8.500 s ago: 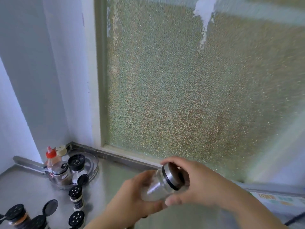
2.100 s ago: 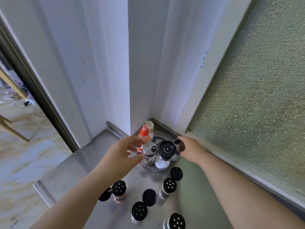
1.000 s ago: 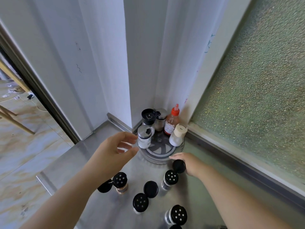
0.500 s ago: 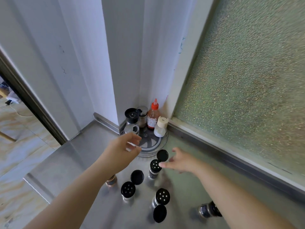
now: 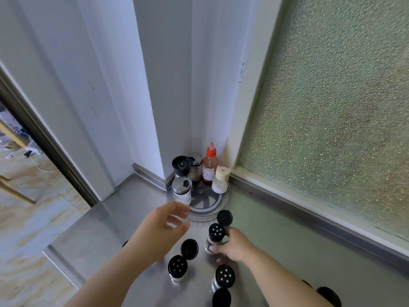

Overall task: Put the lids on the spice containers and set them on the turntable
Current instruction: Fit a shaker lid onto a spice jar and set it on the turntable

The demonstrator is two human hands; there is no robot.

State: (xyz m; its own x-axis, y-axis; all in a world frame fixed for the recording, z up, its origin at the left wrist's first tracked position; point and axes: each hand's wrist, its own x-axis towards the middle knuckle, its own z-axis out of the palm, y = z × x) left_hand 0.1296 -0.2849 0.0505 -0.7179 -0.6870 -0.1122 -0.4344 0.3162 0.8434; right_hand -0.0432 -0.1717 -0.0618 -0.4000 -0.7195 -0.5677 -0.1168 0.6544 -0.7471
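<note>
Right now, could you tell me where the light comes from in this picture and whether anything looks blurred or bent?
Head view: daylight comes through the frosted window; soft sheen on the steel counter; the left hand is slightly motion-blurred; the wide lens slants the white wall and the window frame.

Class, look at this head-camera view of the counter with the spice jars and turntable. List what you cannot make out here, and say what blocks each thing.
1. Body of the held spice jar: in the head view, the right hand grips and covers much of it.
2. Dark object left of the left hand: the forearm hides nearly all of it.
3. Black lid at lower right: cut by the frame's bottom edge.
4. Label on the red-capped bottle: too small to read.
</note>
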